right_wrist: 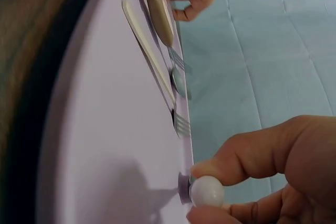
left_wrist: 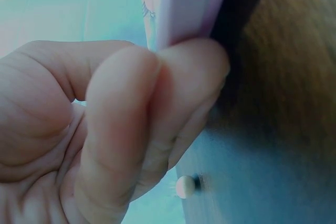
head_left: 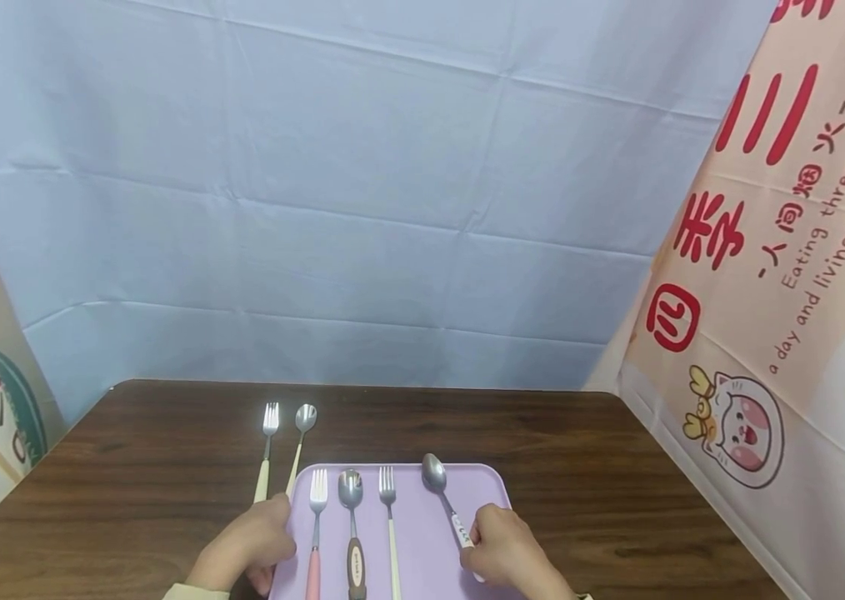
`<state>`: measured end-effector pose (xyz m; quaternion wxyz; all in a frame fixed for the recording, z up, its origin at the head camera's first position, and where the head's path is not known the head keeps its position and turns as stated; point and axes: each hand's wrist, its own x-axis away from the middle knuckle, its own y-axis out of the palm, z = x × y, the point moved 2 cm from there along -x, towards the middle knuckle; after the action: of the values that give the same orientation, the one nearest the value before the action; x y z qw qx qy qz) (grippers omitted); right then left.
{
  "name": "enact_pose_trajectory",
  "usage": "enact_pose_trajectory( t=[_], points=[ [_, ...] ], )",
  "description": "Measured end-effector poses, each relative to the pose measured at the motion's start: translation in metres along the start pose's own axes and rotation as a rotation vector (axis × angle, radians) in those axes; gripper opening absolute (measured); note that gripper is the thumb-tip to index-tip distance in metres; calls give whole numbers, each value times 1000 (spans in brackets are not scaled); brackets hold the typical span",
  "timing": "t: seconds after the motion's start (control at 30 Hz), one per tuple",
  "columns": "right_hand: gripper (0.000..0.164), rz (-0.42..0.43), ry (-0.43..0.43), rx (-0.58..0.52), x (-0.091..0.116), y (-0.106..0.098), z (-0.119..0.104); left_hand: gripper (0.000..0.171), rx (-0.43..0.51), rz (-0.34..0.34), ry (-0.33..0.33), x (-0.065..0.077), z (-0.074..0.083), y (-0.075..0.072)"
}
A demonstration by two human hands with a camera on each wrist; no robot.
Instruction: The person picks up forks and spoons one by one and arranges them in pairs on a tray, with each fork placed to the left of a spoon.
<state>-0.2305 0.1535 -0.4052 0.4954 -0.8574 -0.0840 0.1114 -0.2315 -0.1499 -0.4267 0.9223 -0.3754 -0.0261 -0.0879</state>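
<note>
At the lilac tray's (head_left: pixel 422 560) left edge, my left hand (head_left: pixel 252 540) grips the rim; the left wrist view shows curled fingers against the tray wall (left_wrist: pixel 189 9). My right hand (head_left: pixel 505 546) pinches the white patterned handle of a spoon (head_left: pixel 434 473) over the tray's right side. Its rounded white handle end (right_wrist: pixel 207 191) pokes out between thumb and fingers. On the tray, from left, lie a pink-handled fork (head_left: pixel 314 533), a brown-handled spoon (head_left: pixel 356 558) and a cream-handled fork (head_left: pixel 392 542).
Left of the tray, a cream-handled fork (head_left: pixel 267 450) and a cream-handled spoon (head_left: pixel 299 442) lie on the dark wooden table (head_left: pixel 167 467). A pale blue cloth (head_left: pixel 362 208) hangs behind the table, and a printed cloth (head_left: pixel 752 333) hangs at the right.
</note>
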Motion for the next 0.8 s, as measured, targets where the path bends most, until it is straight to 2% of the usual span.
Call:
enact_pose_trajectory(
  t=[0.5,0.67,0.8],
  points=[
    [22,16,-56,49,4,7,-16,21,15,-7,2,-1,-1,0],
    [20,-10,-42,40,4,8,-20,22,13,-4,0,0,0,0],
    [15,-70,-4,12,4,9,-22,22,6,-1,4,0,0,0]
  ],
)
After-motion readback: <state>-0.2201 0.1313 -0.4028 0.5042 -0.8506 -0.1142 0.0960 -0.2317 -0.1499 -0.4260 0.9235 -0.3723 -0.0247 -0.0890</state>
